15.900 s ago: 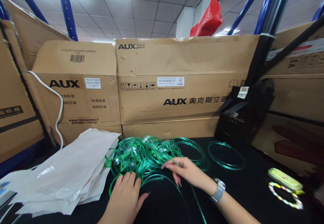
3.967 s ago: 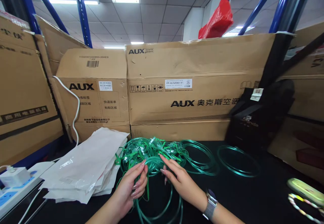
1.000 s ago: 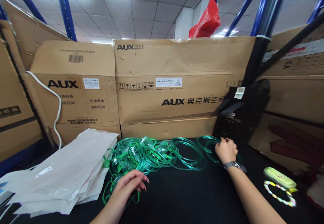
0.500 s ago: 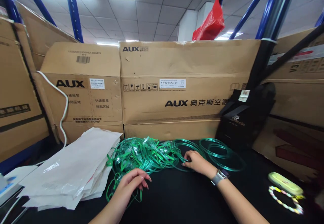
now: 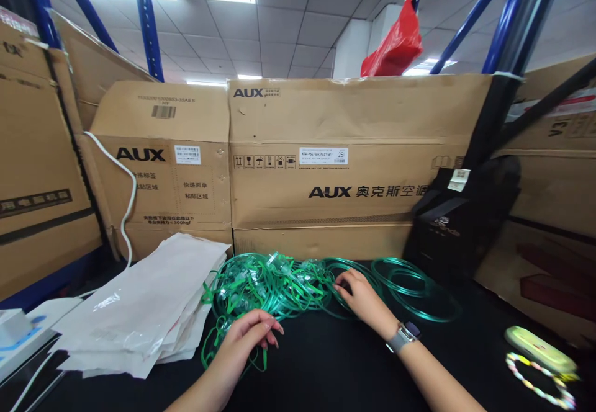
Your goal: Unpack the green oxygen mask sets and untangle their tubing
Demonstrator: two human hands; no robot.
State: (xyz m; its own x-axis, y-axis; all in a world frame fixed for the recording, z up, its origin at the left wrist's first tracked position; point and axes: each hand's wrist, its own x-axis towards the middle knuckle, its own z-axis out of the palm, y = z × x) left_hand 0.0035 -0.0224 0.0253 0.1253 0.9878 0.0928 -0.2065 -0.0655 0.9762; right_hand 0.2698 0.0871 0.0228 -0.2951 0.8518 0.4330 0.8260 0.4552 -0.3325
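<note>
A tangled heap of green tubing [image 5: 279,291] with clear plastic pieces and flat green straps lies on the black tabletop [image 5: 316,368]. My right hand [image 5: 358,297], a watch [image 5: 404,336] on its wrist, is at the heap's right side. Its thumb and forefinger curl together at a piece of tubing; the exact contact is hard to see. Low in front of the heap is my left hand [image 5: 249,331], fingers loosely bent and somewhat apart, with nothing visible in them. Loose green strap loops show beside and beneath it. Smooth coils of tubing [image 5: 410,285] spread to the right.
White plastic mailing bags [image 5: 139,300] are stacked at left, beside a white power strip [image 5: 23,337]. Cardboard boxes [image 5: 363,213] wall the back. A black bag [image 5: 456,226] leans at back right. A yellow-green case [image 5: 540,349] and a beaded loop [image 5: 535,378] lie at right.
My right hand has moved slightly left and away from me along the heap's edge. My left hand has hardly moved. The whole view has shifted a little to the left.
</note>
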